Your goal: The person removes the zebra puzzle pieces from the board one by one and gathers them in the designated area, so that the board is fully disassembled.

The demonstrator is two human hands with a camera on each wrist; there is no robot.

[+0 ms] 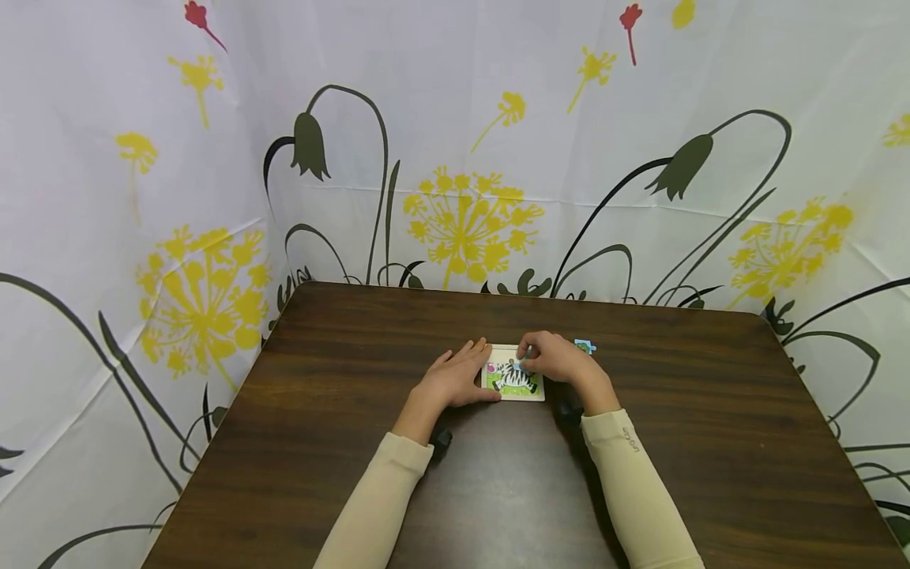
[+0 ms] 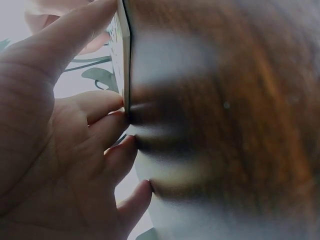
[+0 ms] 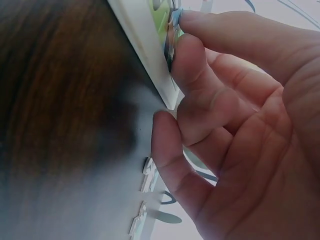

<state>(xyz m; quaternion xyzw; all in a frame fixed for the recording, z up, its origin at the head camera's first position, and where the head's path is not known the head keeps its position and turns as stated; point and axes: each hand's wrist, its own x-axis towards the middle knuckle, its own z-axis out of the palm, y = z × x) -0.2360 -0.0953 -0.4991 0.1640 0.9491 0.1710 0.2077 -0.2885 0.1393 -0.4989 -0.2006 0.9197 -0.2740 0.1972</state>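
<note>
A small puzzle board with a pale frame and a zebra picture on green lies on the table. My left hand rests at its left side, fingers extended; in the left wrist view the thumb and fingertips touch the board's edge. Over the board's upper right part, my right hand pinches a small puzzle piece with blue on it between thumb and forefinger. The piece is right at the picture surface and mostly covered by the fingers.
Loose puzzle pieces lie on the dark wooden table, just beyond the right hand. In the right wrist view two pieces show on the tabletop. A white cloth with printed flowers hangs behind the table.
</note>
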